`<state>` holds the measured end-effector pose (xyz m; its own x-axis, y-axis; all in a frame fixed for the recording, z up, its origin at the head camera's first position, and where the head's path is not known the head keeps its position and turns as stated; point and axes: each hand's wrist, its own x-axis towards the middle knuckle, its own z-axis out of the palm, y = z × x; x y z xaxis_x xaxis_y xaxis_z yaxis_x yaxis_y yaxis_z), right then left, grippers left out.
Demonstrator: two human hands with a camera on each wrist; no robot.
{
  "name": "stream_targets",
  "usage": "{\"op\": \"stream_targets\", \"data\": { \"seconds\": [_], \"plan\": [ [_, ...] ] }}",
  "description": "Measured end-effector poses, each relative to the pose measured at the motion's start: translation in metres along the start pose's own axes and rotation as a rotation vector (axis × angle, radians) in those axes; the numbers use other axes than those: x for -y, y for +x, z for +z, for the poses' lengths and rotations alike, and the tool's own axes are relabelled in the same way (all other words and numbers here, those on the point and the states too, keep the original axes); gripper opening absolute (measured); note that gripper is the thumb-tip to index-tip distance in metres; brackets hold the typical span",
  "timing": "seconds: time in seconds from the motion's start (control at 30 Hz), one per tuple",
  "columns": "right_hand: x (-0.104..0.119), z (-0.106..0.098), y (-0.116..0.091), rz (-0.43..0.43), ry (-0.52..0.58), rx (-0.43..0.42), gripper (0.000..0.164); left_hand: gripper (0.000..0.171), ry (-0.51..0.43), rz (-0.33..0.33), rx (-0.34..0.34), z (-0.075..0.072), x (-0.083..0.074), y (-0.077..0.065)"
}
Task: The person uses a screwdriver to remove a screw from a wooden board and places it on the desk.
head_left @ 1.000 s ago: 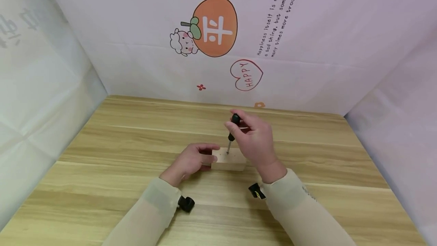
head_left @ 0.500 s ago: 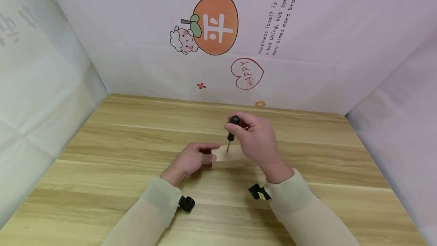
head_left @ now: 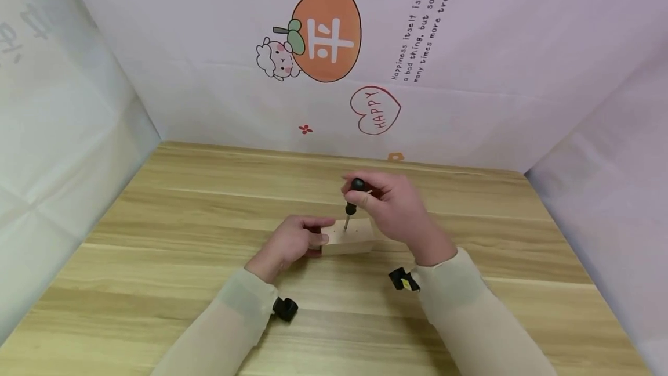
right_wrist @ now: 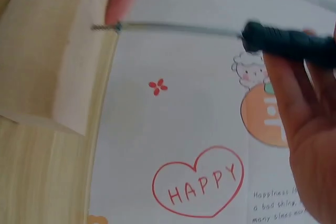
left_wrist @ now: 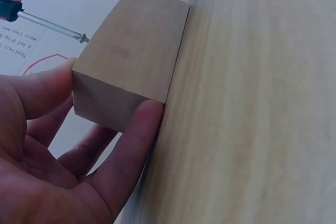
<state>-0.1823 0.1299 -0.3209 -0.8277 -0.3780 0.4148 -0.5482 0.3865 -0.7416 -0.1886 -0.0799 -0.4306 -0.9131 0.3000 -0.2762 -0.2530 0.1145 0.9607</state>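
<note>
A pale wooden block [head_left: 357,241] with small holes in its top face lies on the table. My left hand [head_left: 289,242] holds the block's left end between fingers and thumb; the left wrist view shows a fingertip low at the block's edge beside the table. Above it, my right hand [head_left: 399,205] grips the dark handle of a screwdriver [head_left: 351,208], which stands nearly upright with a slight tilt. At its tip, a screw [right_wrist: 104,27] stands in the block's top face, part of its thread still showing in the right wrist view.
The wood-grain table [head_left: 198,225] runs back to a printed white cloth wall [head_left: 219,103], with more cloth at both sides. A black wrist camera [head_left: 285,310] sits on the left sleeve, and another black camera [head_left: 403,279] on the right sleeve.
My right wrist and forearm have swung outward to the right as the hand turned about the screwdriver handle. The left hand keeps its hold on the block. The head view has shifted slightly.
</note>
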Motion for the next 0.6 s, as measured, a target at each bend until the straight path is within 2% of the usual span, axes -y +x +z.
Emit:
{"op": "stream_targets", "data": {
  "seconds": [0.1,0.2,0.27,0.33,0.4,0.6],
  "plan": [
    [0.001,0.012,-0.004,-0.013,-0.078,-0.165,0.042,0.033,0.015,0.001,-0.007,0.001,-0.001,-0.001],
    [0.0,0.021,-0.007,-0.072,-0.112,-0.299,0.04,0.032,0.023,0.005,-0.006,0.001,-0.001,-0.001],
    [0.0,0.025,-0.008,-0.128,-0.135,-0.354,0.034,0.032,0.028,0.014,-0.003,0.002,0.001,0.0],
    [0.0,0.028,-0.008,-0.186,-0.168,-0.382,0.028,0.031,0.028,0.015,0.0,0.002,0.001,0.0],
    [0.001,0.03,-0.008,-0.214,-0.208,-0.407,0.029,0.031,0.034,0.016,-0.002,0.002,0.002,-0.001],
    [0.008,0.033,-0.009,-0.234,-0.284,-0.424,0.037,0.033,0.068,0.045,0.017,0.002,0.002,-0.005]
  ]
}}
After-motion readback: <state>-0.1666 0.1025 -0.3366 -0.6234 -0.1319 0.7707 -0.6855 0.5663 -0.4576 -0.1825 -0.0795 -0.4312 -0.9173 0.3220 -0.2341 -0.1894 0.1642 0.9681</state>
